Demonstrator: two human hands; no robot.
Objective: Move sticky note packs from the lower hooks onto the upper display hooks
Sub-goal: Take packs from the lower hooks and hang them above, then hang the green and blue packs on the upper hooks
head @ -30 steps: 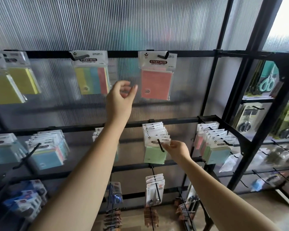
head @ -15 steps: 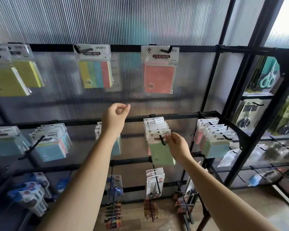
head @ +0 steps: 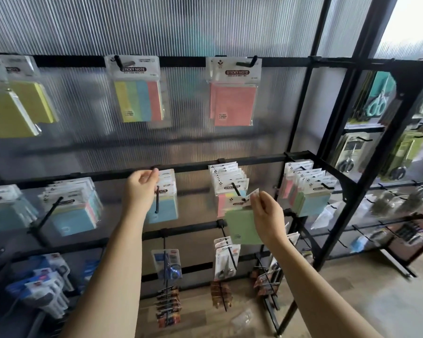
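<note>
My right hand (head: 266, 213) pinches the header of a green sticky note pack (head: 242, 226) at the tip of the middle lower hook (head: 237, 191), where several more packs (head: 228, 178) hang behind. My left hand (head: 141, 191) is raised in front of the neighbouring lower stack of blue packs (head: 165, 203), fingers loosely curled and holding nothing. On the upper rail hang a striped multicolour pack (head: 138, 93) and a pink pack (head: 232, 98), each on its own upper hook (head: 250, 61).
Yellow packs (head: 15, 106) hang at upper left. More lower stacks sit at the left (head: 69, 208) and right (head: 305, 193). Scissors packs (head: 226, 262) hang on the row below, others in the side rack (head: 379, 98). Black frame posts (head: 300, 118) divide the display.
My left hand has dropped from the upper striped pack to the lower row. My right hand has slid the green pack forward along the lower hook to its tip.
</note>
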